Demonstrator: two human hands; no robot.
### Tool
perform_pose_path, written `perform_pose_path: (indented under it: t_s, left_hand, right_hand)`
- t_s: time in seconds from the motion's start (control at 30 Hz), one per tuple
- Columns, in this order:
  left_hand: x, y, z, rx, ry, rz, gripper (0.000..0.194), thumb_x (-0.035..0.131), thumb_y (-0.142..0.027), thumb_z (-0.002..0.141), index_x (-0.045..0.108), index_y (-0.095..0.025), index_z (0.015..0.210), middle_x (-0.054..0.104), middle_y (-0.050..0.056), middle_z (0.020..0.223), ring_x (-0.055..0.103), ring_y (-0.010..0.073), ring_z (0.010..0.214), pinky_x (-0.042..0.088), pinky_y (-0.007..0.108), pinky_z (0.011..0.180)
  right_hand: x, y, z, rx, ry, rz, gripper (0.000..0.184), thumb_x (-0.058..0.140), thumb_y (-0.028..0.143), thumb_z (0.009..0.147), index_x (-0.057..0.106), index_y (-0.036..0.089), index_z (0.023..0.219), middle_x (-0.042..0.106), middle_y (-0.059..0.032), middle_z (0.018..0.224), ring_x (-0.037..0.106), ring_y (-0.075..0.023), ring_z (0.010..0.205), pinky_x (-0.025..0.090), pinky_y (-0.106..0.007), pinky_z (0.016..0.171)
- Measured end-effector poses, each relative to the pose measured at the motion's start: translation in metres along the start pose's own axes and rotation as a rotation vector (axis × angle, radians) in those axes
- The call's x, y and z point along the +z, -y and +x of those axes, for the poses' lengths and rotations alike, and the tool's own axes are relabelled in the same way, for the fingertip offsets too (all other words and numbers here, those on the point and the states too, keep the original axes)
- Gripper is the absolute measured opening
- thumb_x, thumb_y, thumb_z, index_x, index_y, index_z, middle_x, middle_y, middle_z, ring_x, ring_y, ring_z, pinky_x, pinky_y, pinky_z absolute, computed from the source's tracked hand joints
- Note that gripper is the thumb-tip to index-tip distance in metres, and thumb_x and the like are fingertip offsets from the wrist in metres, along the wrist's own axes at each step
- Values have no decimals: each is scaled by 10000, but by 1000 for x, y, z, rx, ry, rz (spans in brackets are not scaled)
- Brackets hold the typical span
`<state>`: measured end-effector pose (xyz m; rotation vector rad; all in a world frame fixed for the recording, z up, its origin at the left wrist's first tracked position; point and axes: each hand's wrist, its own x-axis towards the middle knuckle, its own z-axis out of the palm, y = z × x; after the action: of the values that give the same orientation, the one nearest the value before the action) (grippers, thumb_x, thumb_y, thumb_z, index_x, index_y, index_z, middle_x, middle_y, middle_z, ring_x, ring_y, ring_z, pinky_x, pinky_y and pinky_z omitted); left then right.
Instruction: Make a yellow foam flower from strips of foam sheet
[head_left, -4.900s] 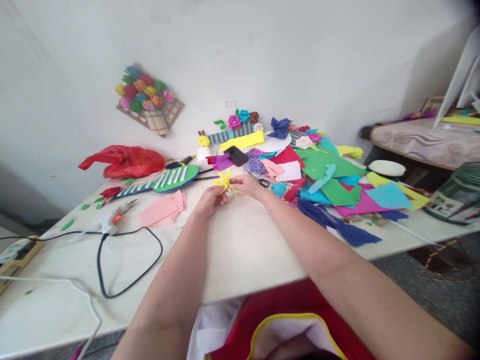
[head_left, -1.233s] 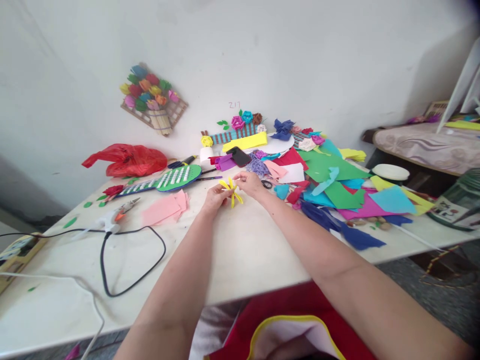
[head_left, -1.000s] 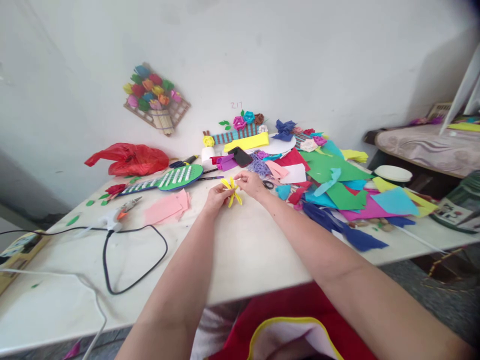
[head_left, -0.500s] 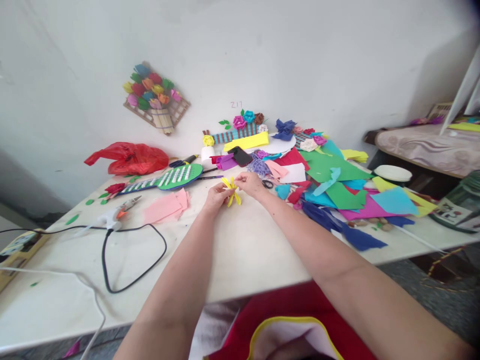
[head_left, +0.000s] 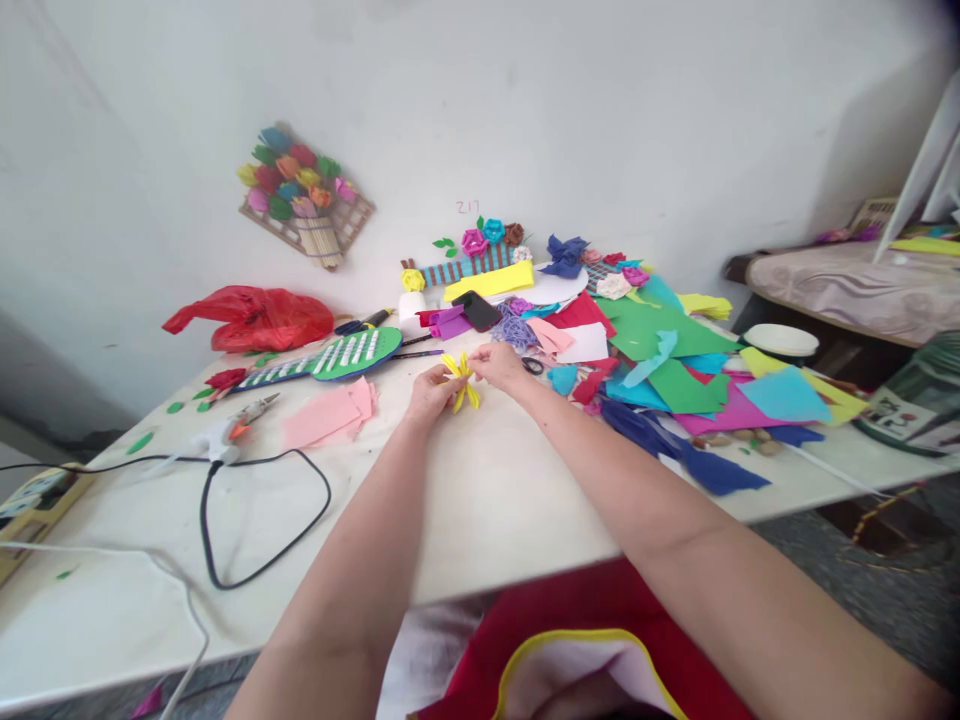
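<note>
A yellow paper flower [head_left: 466, 394] with narrow petals is held just above the table, between my two hands. My left hand [head_left: 433, 392] pinches it from the left, thumb and fingers closed at its middle. From the right, my right hand [head_left: 496, 364] has its fingertips closed on one of the upper petals. The exact contact of the fingertips is too small to make out. Pink paper sheets [head_left: 330, 415] lie to the left of my hands, and a pair of scissors [head_left: 532, 366] shows only its dark handle beside my right wrist.
A glue gun [head_left: 225, 438] with a looped black cord lies at left, near a green paper-covered guitar shape [head_left: 358, 354]. A red plastic bag [head_left: 255, 318] is behind. Coloured paper scraps [head_left: 675, 350] cover the right side, with a phone [head_left: 477, 311] and glass jar [head_left: 919, 400].
Over the last seconds the flower has tilted and its petals have spread, while both hands stay on it. In the last half second the view shifts slightly; the hands barely move.
</note>
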<state>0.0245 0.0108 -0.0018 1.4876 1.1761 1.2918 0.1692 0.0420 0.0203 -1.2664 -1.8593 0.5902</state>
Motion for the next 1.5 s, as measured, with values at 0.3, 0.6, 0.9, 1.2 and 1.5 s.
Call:
perform_pose_path:
  t_s: [0.3,0.6,0.9,1.2,1.5]
  left_hand:
    - [1,0,0,-15,-23,81,269,644,-390,584,552,-139,617,528,-19,470,391,62,366,290,198,391]
    - [1,0,1,-95,-50,38,204,614,-331,578,552,-137,586,548,-4,478,391,64,373,277,198,395]
    - [-1,2,4,-100,-57,-7,183,605,-310,579,564,-133,599,574,9,495,402,66,383,284,201,401]
    - [-1,4,3,-70,19,-35,200,625,-311,583,547,-129,611,560,-1,505,399,58,395,276,194,413]
    - [1,-3,-1,-55,46,9,222,674,-294,535,553,-141,641,499,-39,449,374,56,383,269,196,413]
  right_hand:
    - [2,0,0,44,16,-10,180,538,250,639,674,148,702,635,3,583,568,-105,547,382,-182,497]
    - [6,-6,3,42,17,85,124,525,208,616,625,139,639,589,10,514,552,-102,531,367,-178,479]
    - [3,-4,0,-5,47,203,93,514,202,598,584,142,590,522,41,469,484,-78,482,363,-182,489]
    - [5,-12,3,19,47,154,131,513,248,598,584,141,572,504,39,455,465,-80,468,345,-187,475]
    - [2,-9,2,17,-18,52,145,523,233,599,634,141,618,519,41,491,459,-81,505,324,-182,479]
